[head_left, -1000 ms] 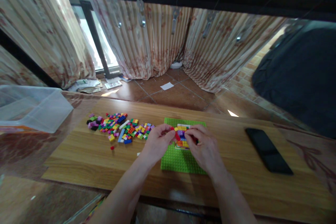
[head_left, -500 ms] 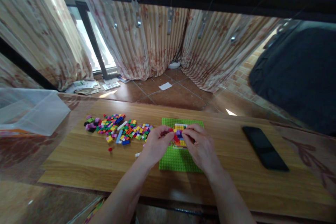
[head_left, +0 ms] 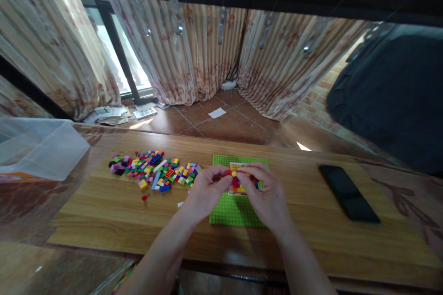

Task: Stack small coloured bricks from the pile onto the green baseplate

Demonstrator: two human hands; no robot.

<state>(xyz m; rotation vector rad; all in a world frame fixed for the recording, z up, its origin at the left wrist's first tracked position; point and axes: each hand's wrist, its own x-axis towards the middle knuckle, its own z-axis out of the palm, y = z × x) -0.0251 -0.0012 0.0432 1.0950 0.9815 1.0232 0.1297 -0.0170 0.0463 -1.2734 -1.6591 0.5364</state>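
Note:
Over the green baseplate point(head_left: 238, 214) my two hands meet fingertip to fingertip. My left hand point(head_left: 206, 189) is closed in a pinch on a red toy brick point(head_left: 229, 173). Against it, my right hand point(head_left: 265, 191) pinches a small yellow brick point(head_left: 234, 174); the two bricks look to be touching, though fingers cover part of them. Below and behind the fingers lies a block of multicoloured bricks point(head_left: 237, 165) on the baseplate, largely hidden by my right hand.
A loose pile of small coloured bricks point(head_left: 138, 166) spreads over the wooden table point(head_left: 304, 249) to the left. One red brick point(head_left: 144, 198) lies apart from it. A black phone point(head_left: 349, 193) rests at the right. A translucent plastic bin point(head_left: 41, 147) stands far left.
My right fingertips have shifted slightly left, closer to the left ones. A yellow brick now shows between them beside the red brick. The left hand has barely moved.

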